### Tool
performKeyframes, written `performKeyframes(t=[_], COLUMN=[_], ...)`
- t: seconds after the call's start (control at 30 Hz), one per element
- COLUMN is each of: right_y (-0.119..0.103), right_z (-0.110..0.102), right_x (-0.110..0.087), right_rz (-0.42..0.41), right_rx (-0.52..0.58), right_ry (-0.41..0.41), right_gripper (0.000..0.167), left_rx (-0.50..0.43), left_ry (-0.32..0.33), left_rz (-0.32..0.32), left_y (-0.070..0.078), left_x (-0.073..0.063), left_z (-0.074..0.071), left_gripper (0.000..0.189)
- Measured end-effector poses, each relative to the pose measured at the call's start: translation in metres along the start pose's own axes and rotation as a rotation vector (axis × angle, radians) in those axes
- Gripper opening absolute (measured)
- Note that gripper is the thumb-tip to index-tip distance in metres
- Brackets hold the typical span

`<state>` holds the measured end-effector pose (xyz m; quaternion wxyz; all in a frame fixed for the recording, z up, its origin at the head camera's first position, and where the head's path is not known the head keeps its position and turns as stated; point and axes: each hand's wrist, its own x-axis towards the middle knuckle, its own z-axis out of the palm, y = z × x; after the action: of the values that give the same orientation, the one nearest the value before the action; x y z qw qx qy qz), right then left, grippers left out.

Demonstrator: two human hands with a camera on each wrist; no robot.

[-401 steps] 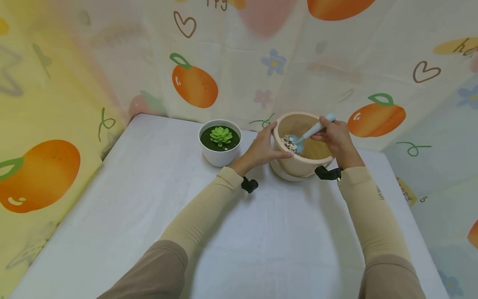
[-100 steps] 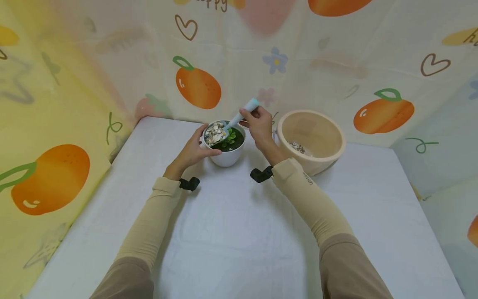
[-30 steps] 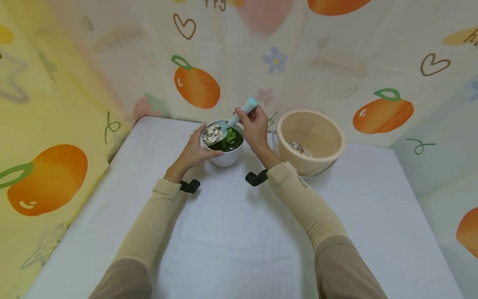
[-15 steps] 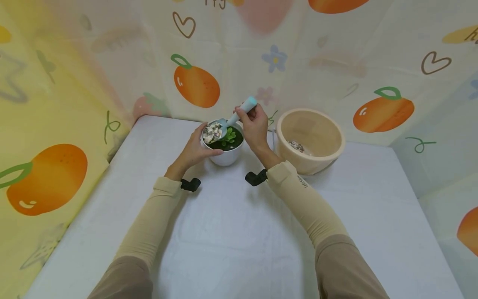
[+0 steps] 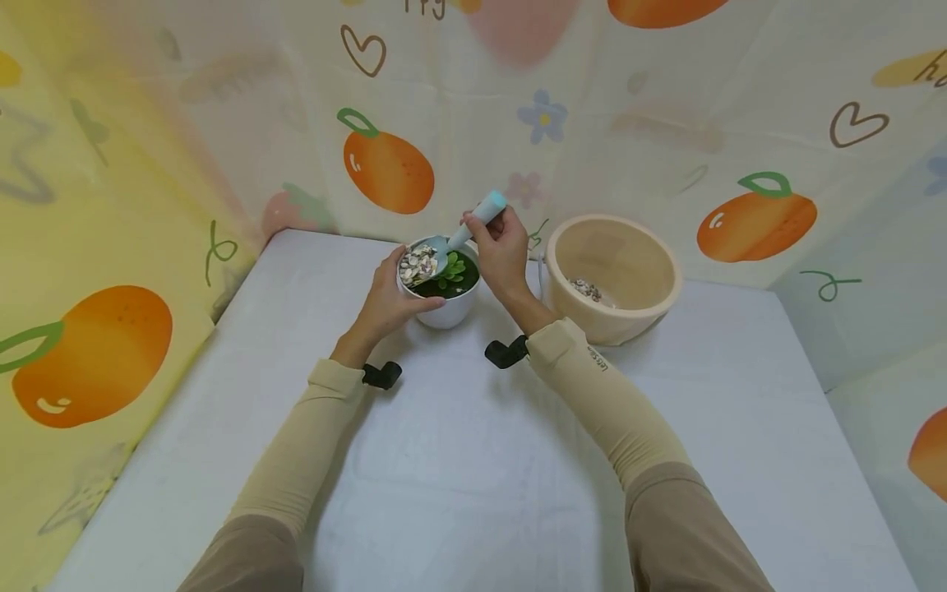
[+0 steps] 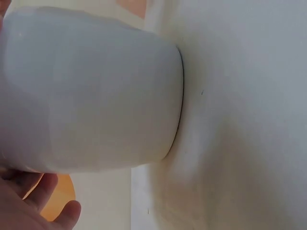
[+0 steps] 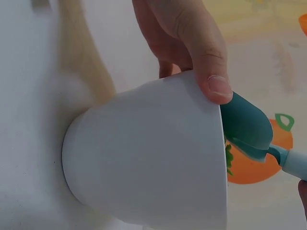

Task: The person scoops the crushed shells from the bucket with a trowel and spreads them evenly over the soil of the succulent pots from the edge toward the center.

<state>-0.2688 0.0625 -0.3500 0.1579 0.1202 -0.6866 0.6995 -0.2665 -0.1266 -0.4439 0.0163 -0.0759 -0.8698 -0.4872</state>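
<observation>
My left hand grips a small white flower pot at its left side, thumb in front by the rim. A green succulent sits in dark soil inside. Between the fingers of my right hand is the handle of a light blue trowel, tilted down to the left. Its scoop, over the left part of the pot, carries pale and dark stone chips. In the right wrist view, the trowel's scoop lies just past the rim, near my left thumb. The pot stands upright in the left wrist view.
A larger beige planter stands just right of my right wrist, with a small heap of stone chips at its bottom. A white cloth covers the table. Fruit-printed curtain hangs close behind the pots.
Earlier, my left hand held the beige planter while the trowel scooped chips inside it. Both hands then moved left to the white pot. Over the last second, the trowel has barely shifted.
</observation>
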Motion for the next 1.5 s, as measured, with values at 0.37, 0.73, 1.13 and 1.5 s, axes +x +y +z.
performKeyframes(t=[0.37, 0.73, 1.13, 1.5], right_y=[-0.012, -0.014, -0.018, 0.012], right_z=[0.002, 0.002, 0.001, 0.005], right_x=[-0.008, -0.005, -0.003, 0.005], right_rz=[0.003, -0.006, -0.012, -0.090], right_rx=[-0.019, -0.019, 0.023, -0.036], right_ry=[-0.005, 0.014, 0.046, 0.099], right_gripper=[0.023, 0.027, 0.022, 0.024], left_rx=[-0.026, -0.059, -0.066, -0.045], left_ry=[-0.103, -0.074, -0.064, -0.031], left_rz=[-0.003, -0.005, -0.012, -0.017], left_y=[-0.002, -0.004, -0.004, -0.005], left_x=[0.005, 0.005, 0.005, 0.004], left_z=[-0.011, -0.007, -0.007, -0.002], left_gripper=[0.114, 0.113, 0.113, 0.113])
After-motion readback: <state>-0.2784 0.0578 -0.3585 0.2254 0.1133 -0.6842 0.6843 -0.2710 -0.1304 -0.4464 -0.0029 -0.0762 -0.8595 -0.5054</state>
